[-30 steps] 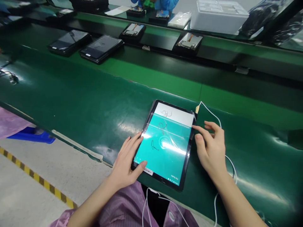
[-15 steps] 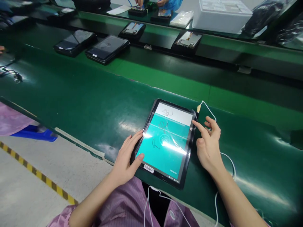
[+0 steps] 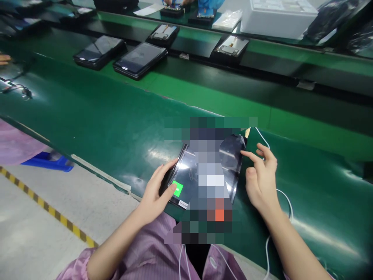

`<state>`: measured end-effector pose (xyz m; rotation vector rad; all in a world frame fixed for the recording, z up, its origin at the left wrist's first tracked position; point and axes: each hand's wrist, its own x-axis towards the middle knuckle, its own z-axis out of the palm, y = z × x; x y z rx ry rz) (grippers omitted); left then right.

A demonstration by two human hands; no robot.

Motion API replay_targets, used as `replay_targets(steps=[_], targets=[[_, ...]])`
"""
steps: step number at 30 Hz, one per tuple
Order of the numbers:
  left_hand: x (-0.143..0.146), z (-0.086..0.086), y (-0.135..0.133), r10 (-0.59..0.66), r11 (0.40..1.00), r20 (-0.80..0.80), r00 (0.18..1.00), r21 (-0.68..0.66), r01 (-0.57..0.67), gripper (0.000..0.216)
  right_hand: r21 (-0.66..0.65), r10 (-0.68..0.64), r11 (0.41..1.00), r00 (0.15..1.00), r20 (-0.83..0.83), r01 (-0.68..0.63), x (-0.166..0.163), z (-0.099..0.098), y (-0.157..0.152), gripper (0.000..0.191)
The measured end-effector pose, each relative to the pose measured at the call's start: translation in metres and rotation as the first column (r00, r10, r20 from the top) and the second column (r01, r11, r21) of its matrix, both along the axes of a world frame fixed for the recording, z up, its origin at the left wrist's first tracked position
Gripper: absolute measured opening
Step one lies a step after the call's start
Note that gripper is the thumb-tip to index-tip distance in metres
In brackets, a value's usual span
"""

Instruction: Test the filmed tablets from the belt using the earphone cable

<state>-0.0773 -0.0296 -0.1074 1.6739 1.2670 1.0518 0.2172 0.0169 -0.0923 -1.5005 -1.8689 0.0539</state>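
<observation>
A tablet lies on the green bench in front of me, its screen now mostly dark with a bright green patch near the lower left. Blocky pixelation hides its middle. My left hand holds the lower left side, thumb on the screen face and fingers along the edge. At the opposite edge, my right hand has its index finger stretched out to the tablet's rim, the other fingers apart and loosely bent. A white cable with a yellowish plug end meets the tablet's upper right corner.
Two dark tablets sit beyond the bench on the green line, with opened devices showing inner parts nearby. A white foam box stands at the back. Another person's hands work at the far side. A blue stool is at lower left.
The tablet's screen has gone from teal and white to mostly dark, with a green patch showing. Both hands keep nearly the same places; the whole view has shifted slightly.
</observation>
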Motion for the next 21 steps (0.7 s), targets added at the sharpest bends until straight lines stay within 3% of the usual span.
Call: replay_targets(steps=[8,21], targets=[[-0.0017,-0.0041,-0.0015,-0.043,0.995,0.050,0.998,0.087,0.038,0.052,-0.001,-0.011,1.000,0.999,-0.037,0.011,-0.0006,0.0038,0.0004,0.056],[-0.0025,-0.0023,-0.0024,-0.072,0.991,-0.010,0.997,0.115,0.073,0.057,-0.134,-0.144,0.987,0.890,-0.433,0.094,0.0019,0.0015,0.0076,0.049]])
